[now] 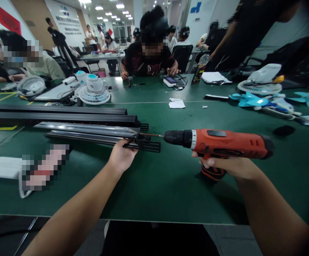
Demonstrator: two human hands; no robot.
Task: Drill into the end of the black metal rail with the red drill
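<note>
My right hand [224,165] grips the handle of a red and black cordless drill [229,143], which lies level and points left. The drill's long thin bit [153,134] reaches the right end of a long black metal profile [90,128] partly wrapped in clear film. Whether the tip sits in a screw there is too small to tell. My left hand [124,156] is wrapped around that end of the profile from the near side, its fingertips hidden underneath. A black slotted bracket [149,146] sticks out to the right of my left hand.
Further black profiles [63,118] lie behind on the green table [154,195]. White fan parts [94,94] stand at the back left; blue fan blades [250,99] lie at the right. Across the table sits a person [149,53]. White paper scraps [177,103] lie mid-table.
</note>
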